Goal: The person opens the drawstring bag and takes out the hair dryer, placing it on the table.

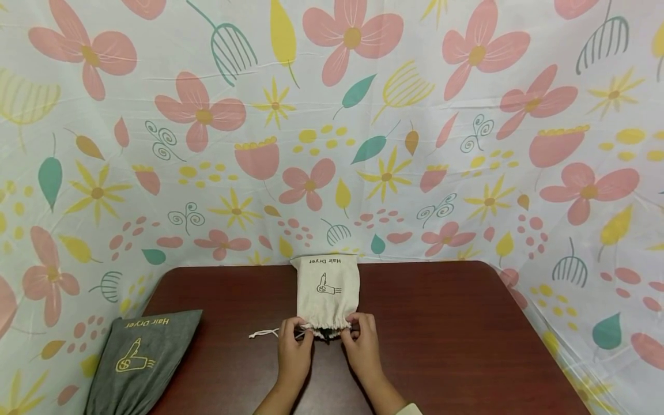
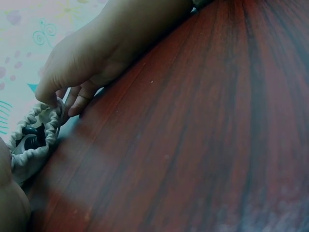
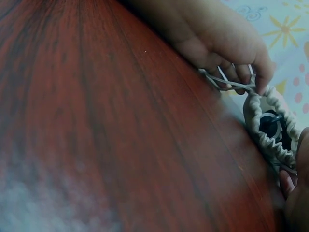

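Grey fabric formed the soft bag with yellow "Hair Dryer" print (image 1: pixel 137 363), lying untouched at the left. Next, a thin white knotted cord (image 1: pixel 264 333) stretched out above the glossy reddish-brown wood-grained table (image 1: pixel 456 334), beside the left hand (image 1: pixel 295 349). Here it seemed wise to hold the cord clear of the folds, where it could snag. The thumb and forefinger pinched the left rim of the cream cloth drawstring bag (image 1: pixel 328 288); cord ran past the other bent fingers, though whether they gripped it, I could not tell. The bag lay mid-table, its ruffled mouth towards the person and partly open around a black object (image 3: pixel 270 126) too hidden to identify. Working both sides evenly looked best, lest the ruffles bunch. Rightmost, the right hand (image 1: pixel 363 346) pinched the opposite rim, thumb and forefinger closed onto cloth.
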Available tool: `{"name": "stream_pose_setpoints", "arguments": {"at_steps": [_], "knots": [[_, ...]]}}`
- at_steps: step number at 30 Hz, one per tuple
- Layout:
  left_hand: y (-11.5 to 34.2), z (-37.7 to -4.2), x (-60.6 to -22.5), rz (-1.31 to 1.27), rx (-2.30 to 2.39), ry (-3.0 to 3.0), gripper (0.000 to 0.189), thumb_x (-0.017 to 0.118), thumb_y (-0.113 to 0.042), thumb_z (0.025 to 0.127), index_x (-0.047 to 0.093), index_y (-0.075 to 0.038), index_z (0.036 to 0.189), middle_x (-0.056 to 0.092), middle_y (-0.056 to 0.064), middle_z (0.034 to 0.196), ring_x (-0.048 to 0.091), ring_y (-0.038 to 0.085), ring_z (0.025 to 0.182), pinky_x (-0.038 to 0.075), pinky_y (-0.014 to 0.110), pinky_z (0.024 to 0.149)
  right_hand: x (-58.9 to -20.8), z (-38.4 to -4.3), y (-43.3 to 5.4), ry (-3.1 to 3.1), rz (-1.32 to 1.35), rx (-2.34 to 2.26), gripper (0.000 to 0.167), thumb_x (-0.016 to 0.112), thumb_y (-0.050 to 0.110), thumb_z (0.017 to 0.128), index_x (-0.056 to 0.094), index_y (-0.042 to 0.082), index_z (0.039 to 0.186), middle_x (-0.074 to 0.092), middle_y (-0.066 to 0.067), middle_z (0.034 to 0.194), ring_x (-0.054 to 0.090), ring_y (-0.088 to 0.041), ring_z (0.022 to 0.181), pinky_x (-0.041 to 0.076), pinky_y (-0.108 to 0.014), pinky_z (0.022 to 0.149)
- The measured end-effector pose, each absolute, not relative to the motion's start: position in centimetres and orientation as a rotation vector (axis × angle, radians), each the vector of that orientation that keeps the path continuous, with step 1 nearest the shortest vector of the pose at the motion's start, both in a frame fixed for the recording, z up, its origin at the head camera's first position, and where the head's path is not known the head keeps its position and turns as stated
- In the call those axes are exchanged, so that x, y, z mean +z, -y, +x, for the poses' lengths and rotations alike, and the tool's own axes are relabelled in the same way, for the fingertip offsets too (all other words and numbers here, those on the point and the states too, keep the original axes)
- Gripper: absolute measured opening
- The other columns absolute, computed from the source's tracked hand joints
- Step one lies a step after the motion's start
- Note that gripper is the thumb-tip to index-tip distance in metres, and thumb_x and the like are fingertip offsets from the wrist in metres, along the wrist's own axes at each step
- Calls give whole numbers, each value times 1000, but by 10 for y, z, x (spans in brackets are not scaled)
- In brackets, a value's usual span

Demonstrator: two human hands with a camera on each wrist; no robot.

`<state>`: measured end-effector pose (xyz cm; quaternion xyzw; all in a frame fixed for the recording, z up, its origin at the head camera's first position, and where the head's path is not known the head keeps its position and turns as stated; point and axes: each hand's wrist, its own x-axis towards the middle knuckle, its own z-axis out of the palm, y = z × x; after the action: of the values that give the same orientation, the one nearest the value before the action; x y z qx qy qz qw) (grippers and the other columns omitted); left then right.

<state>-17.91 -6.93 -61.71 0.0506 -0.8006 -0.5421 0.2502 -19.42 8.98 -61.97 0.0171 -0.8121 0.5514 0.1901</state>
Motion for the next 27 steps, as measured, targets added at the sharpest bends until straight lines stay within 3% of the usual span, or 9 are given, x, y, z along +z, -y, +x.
{"name": "stream_pose_setpoints", "arguments": {"at_steps": [6,13,18,27], "knots": [[70,-178,-616,167,-1469,2248,24,72,-5,86,61,-18,103,57,-4,104,54,13,97,47,31,79,-622,-194,-90,2320,52,1537,27,66,-5,85,62,13,105,52,-7,109,57,-12,83,52,-19,66],[69,-179,-618,104,-1299,2324,38,82,-8,78,59,-16,108,59,0,105,56,19,102,44,41,88,-618,-192,-89,2383,89,1489,31,70,-3,84,60,12,109,51,-10,110,59,-16,84,51,-22,66],[68,-179,-618,118,-1225,2351,41,87,-16,79,58,-15,107,58,2,104,57,23,101,39,48,93,-617,-192,-88,2398,125,1450,29,72,-1,85,60,13,108,52,-12,106,57,-16,81,49,-22,65],[66,-179,-617,130,-1206,2340,39,86,-13,79,58,-13,105,58,4,101,59,23,98,35,48,98,-618,-192,-89,2365,133,1442,27,75,0,85,62,11,105,52,-6,102,57,-15,79,47,-20,65]]}}
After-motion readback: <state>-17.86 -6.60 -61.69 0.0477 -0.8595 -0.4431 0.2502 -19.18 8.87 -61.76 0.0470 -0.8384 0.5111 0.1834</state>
